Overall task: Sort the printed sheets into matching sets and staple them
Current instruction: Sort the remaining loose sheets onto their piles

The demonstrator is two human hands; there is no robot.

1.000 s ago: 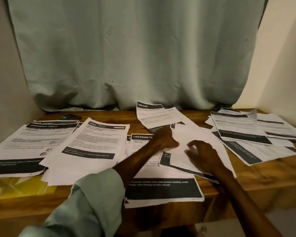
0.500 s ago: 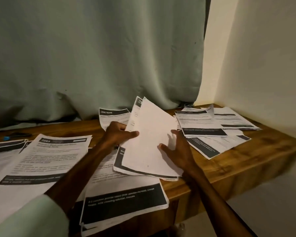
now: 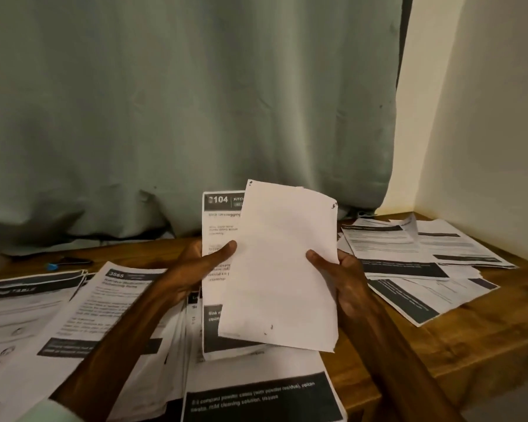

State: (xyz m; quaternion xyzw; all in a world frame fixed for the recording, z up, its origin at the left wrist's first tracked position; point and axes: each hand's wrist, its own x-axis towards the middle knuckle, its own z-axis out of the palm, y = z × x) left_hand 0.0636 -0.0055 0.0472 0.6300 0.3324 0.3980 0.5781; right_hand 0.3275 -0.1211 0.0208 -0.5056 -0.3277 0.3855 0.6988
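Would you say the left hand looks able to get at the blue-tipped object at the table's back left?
Probably yes, once freed: the blue-tipped object lies uncovered on the table with nothing standing in the way, but the left hand grips a printed sheet.

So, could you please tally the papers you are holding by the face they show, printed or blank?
Printed face: 1, the 104 sheet, in the left hand.
Blank face: 1, the white sheet, in the right hand.
Total: 2.
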